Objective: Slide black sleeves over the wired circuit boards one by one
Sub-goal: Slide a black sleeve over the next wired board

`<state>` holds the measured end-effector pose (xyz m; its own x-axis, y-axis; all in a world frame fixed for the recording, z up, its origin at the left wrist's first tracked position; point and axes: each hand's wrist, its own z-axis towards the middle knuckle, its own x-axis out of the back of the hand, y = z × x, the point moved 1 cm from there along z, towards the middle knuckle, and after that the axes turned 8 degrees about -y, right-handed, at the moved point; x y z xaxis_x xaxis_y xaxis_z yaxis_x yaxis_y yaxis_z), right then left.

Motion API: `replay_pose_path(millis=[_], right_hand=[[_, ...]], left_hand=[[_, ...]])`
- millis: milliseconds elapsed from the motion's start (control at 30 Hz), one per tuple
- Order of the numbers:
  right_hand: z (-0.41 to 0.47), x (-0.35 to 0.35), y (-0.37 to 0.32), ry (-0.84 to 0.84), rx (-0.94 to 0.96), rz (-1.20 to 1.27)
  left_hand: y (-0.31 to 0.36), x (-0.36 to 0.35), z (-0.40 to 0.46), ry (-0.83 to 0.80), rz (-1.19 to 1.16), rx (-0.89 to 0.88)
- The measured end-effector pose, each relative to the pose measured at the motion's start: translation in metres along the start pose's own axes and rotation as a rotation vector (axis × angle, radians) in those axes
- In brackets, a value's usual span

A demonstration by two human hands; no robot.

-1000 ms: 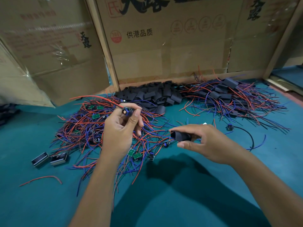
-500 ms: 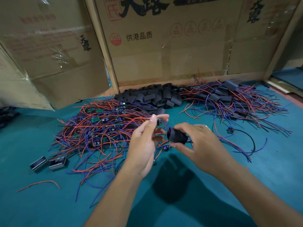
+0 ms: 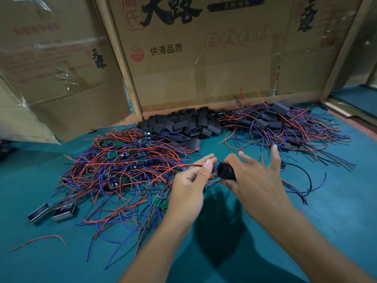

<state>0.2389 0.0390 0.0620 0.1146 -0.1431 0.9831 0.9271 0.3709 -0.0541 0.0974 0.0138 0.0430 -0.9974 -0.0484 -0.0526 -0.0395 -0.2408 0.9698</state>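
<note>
left hand [image 3: 190, 186] pinches a red wire [image 3: 179, 166] w/ thumb + forefinger, feeding it toward the mouth of a black sleeve [image 3: 226, 171]. right hand [image 3: 259, 180] holds that sleeve from below w/ thumb and lower fingers, other fingers splayed out straight, so its grip is partial, not clenched. sleeve sits between the two hands, above the worktop [image 3: 336, 221], mouth facing left. board itself is hidden, can't tell if it's inside yet.

risks, my read: wire end still runs into the unsleeved pile [image 3: 122, 166], so a pull could drag neighbours along or snag. sleeve looks soft; w/ so light a hold it could flatten or slip, and the board would catch on the rim. spare sleeves [image 3: 183, 125] and the done pile [image 3: 285, 127] lie behind, well apart, prob safe.
</note>
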Motion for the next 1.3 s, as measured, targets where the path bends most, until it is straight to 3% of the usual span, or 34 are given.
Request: replay_pose_path(millis=[300, 400, 600, 1133, 1300], right_hand=[[0.0, -0.001, -0.006, 0.155, 0.191, 0.199], [0.001, -0.002, -0.005, 0.202, 0.194, 0.24], [0.0, -0.002, -0.002, 0.229, 0.199, 0.325], [0.002, -0.005, -0.003, 0.017, 0.234, 0.366], [0.003, -0.006, -0.005, -0.098, 0.229, 0.237]], left_hand=[[-0.01, -0.007, -0.003, -0.001, 0.025, 0.064], [-0.012, -0.005, -0.001, 0.019, -0.012, 0.142], [-0.006, -0.004, -0.003, -0.036, -0.029, 0.133], [-0.01, 0.008, 0.001, -0.064, -0.46, 0.352], [-0.009, 0.01, 0.003, -0.01, -0.528, 0.458]])
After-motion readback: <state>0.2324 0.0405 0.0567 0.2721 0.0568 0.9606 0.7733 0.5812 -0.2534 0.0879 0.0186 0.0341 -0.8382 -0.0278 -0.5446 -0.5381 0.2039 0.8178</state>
